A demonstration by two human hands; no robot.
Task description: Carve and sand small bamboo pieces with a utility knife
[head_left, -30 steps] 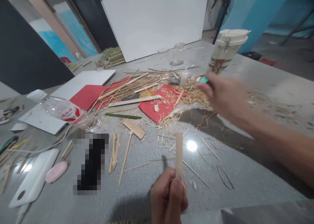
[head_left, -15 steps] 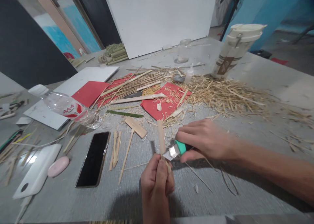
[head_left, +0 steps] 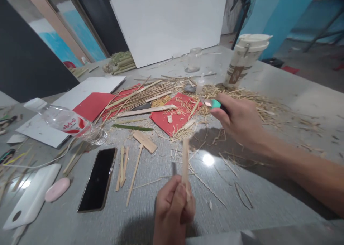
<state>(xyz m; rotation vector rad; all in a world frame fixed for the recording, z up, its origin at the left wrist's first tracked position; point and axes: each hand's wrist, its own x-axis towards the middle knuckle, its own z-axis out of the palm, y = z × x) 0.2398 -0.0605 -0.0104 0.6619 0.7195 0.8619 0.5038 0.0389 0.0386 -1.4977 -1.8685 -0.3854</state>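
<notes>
Near the front edge of the table, my left hand (head_left: pixel 174 202) is closed around the lower end of a pale flat wooden strip (head_left: pixel 185 157), which points away from me. A thin curl shows by the fingers. My right hand (head_left: pixel 239 118) grips a utility knife (head_left: pixel 215 104) with a green and black handle, held out to the right of the strip. Its blade points left over the red paper (head_left: pixel 172 125) and is apart from the strip. Left of my left hand lie a T-shaped wooden piece (head_left: pixel 145 142) and short wooden sticks (head_left: pixel 123 168).
A phone (head_left: pixel 98 180), a pink oval object (head_left: pixel 57 189), a white power bank (head_left: pixel 34 195) and a clear bottle (head_left: pixel 67 121) lie at left. Straw (head_left: pixel 258 98) spreads at right near a lidded cup (head_left: pixel 245 60). A glass jar (head_left: pixel 194 60) stands farther back.
My right hand has swung the knife up and away from the strip, toward the straw. My left hand still holds the strip, now slightly farther right. The whole view has shifted a little.
</notes>
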